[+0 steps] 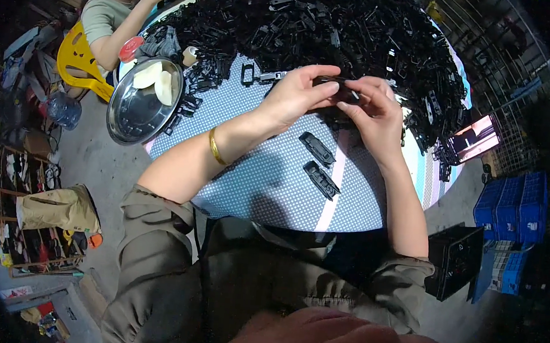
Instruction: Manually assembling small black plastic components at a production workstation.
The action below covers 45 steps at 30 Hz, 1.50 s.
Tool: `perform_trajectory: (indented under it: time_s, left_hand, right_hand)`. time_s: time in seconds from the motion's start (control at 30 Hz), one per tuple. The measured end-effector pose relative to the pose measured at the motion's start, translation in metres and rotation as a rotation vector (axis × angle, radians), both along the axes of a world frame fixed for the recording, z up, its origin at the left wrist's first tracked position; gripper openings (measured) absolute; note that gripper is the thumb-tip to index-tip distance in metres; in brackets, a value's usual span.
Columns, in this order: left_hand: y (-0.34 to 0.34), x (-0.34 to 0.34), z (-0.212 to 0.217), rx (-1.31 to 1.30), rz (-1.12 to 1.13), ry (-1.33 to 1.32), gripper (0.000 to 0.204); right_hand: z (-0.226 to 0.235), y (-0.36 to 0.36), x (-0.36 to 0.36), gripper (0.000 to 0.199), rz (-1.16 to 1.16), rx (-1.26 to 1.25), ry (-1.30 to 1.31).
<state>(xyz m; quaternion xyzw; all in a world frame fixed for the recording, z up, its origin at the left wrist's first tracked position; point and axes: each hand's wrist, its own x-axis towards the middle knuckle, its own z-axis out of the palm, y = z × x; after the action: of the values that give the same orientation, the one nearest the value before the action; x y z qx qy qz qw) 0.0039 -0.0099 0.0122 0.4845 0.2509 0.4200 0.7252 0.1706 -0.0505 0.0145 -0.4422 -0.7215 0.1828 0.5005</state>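
Note:
Both my hands meet over the round table [248,189], in front of a large heap of black plastic parts [310,27]. My left hand [299,95], with a gold bangle on its wrist, pinches a small black plastic part [330,81] between thumb and fingers. From the other side my right hand [376,108] has its fingers closed at the same part, which they largely cover. Two black, elongated plastic pieces [318,149] lie on the patterned cloth just below my hands. A rectangular black frame piece [248,74] rests left of my left hand.
A steel bowl [121,115] with pale food pieces stands at the table's left edge. A phone [475,139] lies at the right edge. Another person [107,19] sits at the far left by a yellow chair [82,62]. Blue crates [512,204] stand right on the floor.

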Motion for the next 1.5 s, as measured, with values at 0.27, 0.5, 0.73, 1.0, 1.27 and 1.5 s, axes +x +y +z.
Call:
perform_trajectory:
  time_s: [0.27, 0.5, 0.73, 1.0, 1.27, 1.5]
  left_hand:
    - [0.002, -0.003, -0.003, 0.081, -0.006, 0.011, 0.036]
    - [0.0, -0.006, 0.007, 0.036, -0.076, 0.064, 0.036]
    - [0.003, -0.005, -0.004, -0.191, -0.079, 0.023, 0.034]
    - [-0.02, -0.002, 0.011, 0.62, -0.515, 0.594, 0.026]
    - [-0.025, -0.014, 0.015, 0.991, -0.761, 0.656, 0.039]
    - [0.007, -0.018, 0.023, 0.622, -0.501, 0.571, 0.028]
  right_hand:
    - [0.001, 0.008, 0.008, 0.032, 0.231, -0.442, 0.502]
    - [-0.003, 0.012, 0.017, 0.032, 0.2, -0.516, 0.321]
    - [0.005, 0.025, 0.038, 0.031, -0.006, -0.36, 0.491]
    - [-0.002, 0.029, 0.059, 0.015, -0.279, -0.06, 0.084]
    - [0.005, 0.013, 0.035, 0.02, -0.077, 0.033, -0.481]
    - [-0.01, 0.015, 0.018, 0.019, -0.177, 0.173, -0.652]
